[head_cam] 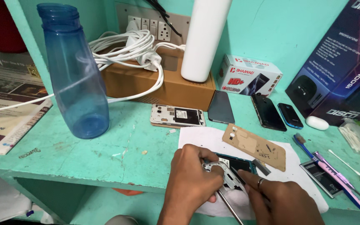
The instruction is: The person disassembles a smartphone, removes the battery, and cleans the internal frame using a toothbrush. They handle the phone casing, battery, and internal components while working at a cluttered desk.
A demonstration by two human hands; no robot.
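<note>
Near the front edge of the green shelf (84, 154), on a sheet of white paper (196, 139), I have an opened phone (240, 164) lying flat with its dark insides showing. My left hand (190, 183) is pinched closed on a thin silvery inner frame (223, 175), lifted a little off the phone, while my right hand (286, 200), a ring on one finger, presses its fingertips down on the phone body just beside that frame; it grips nothing that I can make out. A slim metal tool (230, 206) slants toward me from under the frame, though I cannot tell which hand steers it. I judge the frame to be very light, stiff yet easy to bend, full of cut-outs with sharp little edges, so I would take it by the outer rim and not by the narrow bridges. The phone itself looks fragile with the board bare, best held by its long sides. Just right of it, still on the paper, lies a tan back cover (255, 146), matte and flat. Farther back sit another opened phone (178, 115), a grey phone (221, 107), a black phone (268, 111) and a small blue phone (290, 115), all smooth and glossy. To the left stands a clear blue plastic bottle (76, 71); behind it, white cables (130, 48) coil on a cardboard box (163, 85). At the right lie a flat battery (321, 177) and a blue brush (332, 177).
</note>
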